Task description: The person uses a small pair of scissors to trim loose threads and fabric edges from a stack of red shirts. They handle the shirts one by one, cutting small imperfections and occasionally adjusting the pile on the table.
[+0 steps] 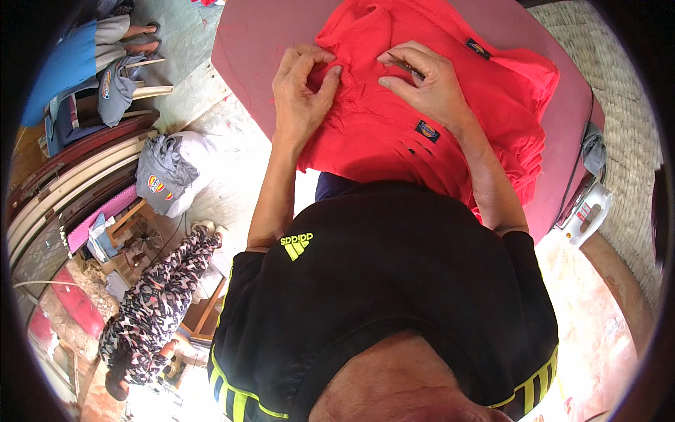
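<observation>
While a red garment [376,151] lies rumpled across the near side of a maroon worktop [246,63], apparently put there so the surface bears its weight within reach, two bare hands meet over its upper folds. The left hand [306,91], toward the worktop's left edge, brings thumb and forefinger together at a crease, seemingly to steady it; whether that grip has cloth in it, one cannot tell. The right hand [429,81] has its grip curled around a small dark tool [408,68], likely tucked there to leave the fingertips usable. Bright and soft-looking, the garment shows dark patches [427,131] and short dark streaks, cuts or shadowed folds. A white iron [589,214] sits just beyond the worktop's right edge, presumably parked clear of the cloth.
</observation>
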### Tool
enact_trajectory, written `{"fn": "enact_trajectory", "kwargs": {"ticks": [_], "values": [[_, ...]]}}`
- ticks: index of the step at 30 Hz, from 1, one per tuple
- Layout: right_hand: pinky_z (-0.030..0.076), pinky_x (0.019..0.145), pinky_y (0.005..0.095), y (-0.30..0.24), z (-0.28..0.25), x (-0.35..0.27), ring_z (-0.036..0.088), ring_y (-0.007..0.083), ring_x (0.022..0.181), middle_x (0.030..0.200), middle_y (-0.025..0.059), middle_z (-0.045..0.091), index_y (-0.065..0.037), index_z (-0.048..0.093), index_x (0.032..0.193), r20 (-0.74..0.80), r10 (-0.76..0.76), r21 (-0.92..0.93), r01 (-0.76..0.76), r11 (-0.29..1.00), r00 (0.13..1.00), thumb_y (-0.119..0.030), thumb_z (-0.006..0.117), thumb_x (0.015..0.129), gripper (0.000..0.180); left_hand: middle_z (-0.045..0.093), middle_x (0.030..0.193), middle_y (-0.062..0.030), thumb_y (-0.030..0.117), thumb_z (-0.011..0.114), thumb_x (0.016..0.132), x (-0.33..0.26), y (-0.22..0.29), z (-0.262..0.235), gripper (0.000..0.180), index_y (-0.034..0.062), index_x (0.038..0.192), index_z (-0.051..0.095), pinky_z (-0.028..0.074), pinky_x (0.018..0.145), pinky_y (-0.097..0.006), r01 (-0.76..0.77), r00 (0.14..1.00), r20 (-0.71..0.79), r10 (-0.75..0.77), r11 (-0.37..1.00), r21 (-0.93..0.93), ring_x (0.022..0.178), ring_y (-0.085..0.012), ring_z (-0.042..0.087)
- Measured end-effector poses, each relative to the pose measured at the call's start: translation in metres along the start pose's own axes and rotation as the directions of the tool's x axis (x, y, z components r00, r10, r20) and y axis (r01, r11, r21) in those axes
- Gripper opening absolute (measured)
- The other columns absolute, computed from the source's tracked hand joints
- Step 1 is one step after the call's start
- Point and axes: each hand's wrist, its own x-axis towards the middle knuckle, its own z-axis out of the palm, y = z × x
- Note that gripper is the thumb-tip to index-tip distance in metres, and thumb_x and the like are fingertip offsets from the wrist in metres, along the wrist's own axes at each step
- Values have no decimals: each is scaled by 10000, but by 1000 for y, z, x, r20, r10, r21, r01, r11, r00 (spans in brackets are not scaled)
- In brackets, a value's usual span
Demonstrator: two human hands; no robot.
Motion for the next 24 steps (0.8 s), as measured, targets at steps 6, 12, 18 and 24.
{"fn": "enact_trajectory", "kwargs": {"ticks": [6, 12, 18, 24], "values": [[583, 810, 304, -9, 8, -8, 706, 199, 905, 1069, 51, 652, -72, 689, 1100, -22, -71, -128, 67, 989, 997, -94, 781, 794, 321, 652, 971, -101, 23, 767, 767, -17, 8, -8, 180, 43, 923, 678, 520, 747, -343, -26, 994, -100, 33, 997, 68, 877, -249, 632], [555, 708, 360, 5, 9, -5, 679, 249, 795, 1018, 77, 648, -76, 667, 1070, -5, -145, -301, 136, 944, 989, -120, 680, 861, 214, 639, 1007, -81, 240, 875, 677, -18, 17, 16, 510, 69, 1080, 614, 446, 814, -396, -158, 986, -28, 164, 975, 158, 926, -265, 604], [485, 656, 385, -10, -21, 28, 649, 289, 735, 779, 142, 632, -30, 637, 1026, 31, -49, -81, 52, 995, 998, -137, 660, 885, 178, 639, 969, -85, 214, 842, 714, 24, 25, 28, 518, 40, 1116, 564, 447, 822, -396, -138, 988, -33, 151, 958, 250, 887, -282, 608], [448, 665, 283, -7, -53, 55, 538, 123, 731, 795, 26, 596, -1, 654, 1013, 43, 11, -10, -10, 1000, 999, -118, 642, 918, 151, 652, 831, -51, 96, 726, 807, 49, 24, 22, 289, -13, 1058, 633, 472, 719, -311, 103, 988, 122, -94, 992, -71, 752, -186, 607]]}}
